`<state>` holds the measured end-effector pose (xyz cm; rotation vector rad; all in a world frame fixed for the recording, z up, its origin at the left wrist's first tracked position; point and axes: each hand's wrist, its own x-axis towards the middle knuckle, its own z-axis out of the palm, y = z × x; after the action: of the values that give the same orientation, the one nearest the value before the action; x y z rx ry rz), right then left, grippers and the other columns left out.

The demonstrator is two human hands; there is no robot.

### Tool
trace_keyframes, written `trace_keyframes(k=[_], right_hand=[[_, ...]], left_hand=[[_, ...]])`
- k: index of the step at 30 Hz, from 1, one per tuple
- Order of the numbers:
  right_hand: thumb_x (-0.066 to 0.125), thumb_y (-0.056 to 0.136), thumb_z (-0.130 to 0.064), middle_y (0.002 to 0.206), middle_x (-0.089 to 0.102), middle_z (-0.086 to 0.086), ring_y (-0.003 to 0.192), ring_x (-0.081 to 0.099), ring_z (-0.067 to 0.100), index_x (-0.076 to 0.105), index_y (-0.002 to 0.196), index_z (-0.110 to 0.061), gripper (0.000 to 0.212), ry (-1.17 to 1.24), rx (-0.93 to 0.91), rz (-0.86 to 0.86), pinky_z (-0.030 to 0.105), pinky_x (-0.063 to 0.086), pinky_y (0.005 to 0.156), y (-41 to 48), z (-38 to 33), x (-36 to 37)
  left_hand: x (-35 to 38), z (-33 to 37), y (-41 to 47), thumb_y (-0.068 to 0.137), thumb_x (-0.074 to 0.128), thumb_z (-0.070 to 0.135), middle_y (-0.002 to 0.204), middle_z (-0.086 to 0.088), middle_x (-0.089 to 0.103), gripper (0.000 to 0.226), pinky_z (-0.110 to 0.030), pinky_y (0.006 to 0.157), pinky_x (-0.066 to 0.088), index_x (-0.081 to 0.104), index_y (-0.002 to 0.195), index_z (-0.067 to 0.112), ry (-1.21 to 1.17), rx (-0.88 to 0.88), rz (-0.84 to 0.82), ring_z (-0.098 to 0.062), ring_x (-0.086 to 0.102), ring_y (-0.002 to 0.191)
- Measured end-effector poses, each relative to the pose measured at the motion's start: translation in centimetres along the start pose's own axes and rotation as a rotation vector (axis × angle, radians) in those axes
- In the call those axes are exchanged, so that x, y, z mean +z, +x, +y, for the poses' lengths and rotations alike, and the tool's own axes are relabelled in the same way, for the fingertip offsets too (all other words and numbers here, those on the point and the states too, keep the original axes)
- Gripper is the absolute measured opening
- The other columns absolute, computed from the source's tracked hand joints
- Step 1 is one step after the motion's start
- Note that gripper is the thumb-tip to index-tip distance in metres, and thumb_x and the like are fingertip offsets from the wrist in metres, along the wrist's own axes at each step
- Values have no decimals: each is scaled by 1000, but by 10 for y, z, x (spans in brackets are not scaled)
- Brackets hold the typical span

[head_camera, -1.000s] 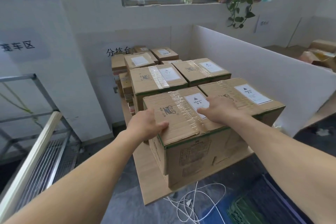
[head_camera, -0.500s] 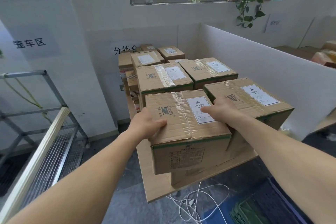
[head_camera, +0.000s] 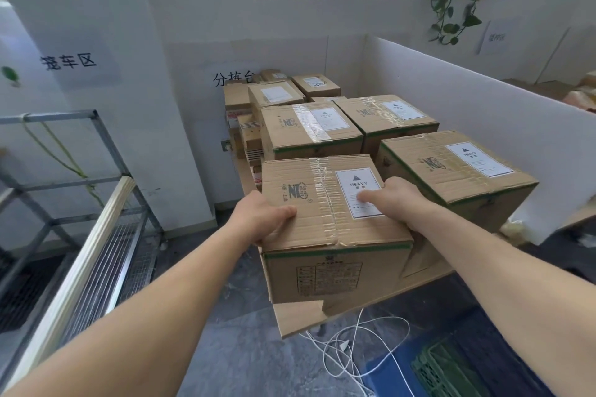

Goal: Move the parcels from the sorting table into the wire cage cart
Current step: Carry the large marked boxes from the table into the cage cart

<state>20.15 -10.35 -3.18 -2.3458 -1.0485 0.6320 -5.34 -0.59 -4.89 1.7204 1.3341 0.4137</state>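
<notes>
Parcel (head_camera: 325, 203) was held at sorting table's (head_camera: 296, 319) near edge: left hand (head_camera: 261, 219) curled round its left top edge, right hand (head_camera: 396, 200) clamped over the right edge, thumb on label. Marked HEAVY, stiff cardboard, slick tape; bottom-corner support judged safer.

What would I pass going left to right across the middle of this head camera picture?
Wire cage cart → left hand → held box → right hand → neighbouring box → white partition wall.
</notes>
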Motion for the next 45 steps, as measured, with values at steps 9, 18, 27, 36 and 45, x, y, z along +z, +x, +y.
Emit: trace_keyframes(k=[9,18,27,36,45], right_hand=[[72,79,-55,85,64,-11,77,60,10,57,78,-28,31,44,-15,9,29,39,54,-71,-51,61],[72,82,-54,86,64,-9,77,59,10,59,82,-24,33,-29,-179,-26,32,40,61,-129,-170,145],[73,82,-56,97,63,-3,91,59,20,59,102,-21,42,-59,-471,-138,37,44,78,-164,-313,252],[77,74,-51,91,67,-13,80,59,5,65,93,-24,35,11,-683,-420,27,40,59,-168,-433,363],[81,63,-52,87,73,-13,80,67,9,71,91,-24,40,-22,-861,-692,31,50,65,-148,-543,461]], left_hand=[[-77,-67,-46,82,78,45,91,6,62,34,-22,37,46,52,88,25,-46,-24,24,-15,64,79],[-200,-152,-102,80,80,43,103,0,64,47,-29,49,53,55,110,17,-93,-83,172,-18,64,86],[-332,-243,-162,76,82,46,101,5,60,53,-28,53,44,53,111,20,-105,-177,480,-12,58,85],[-419,-323,-194,77,81,43,108,3,64,46,-38,73,56,53,108,23,-179,-328,720,-15,62,93],[-462,-363,-193,78,79,43,109,2,60,56,-32,59,53,50,119,18,-214,-551,987,-18,61,95]])
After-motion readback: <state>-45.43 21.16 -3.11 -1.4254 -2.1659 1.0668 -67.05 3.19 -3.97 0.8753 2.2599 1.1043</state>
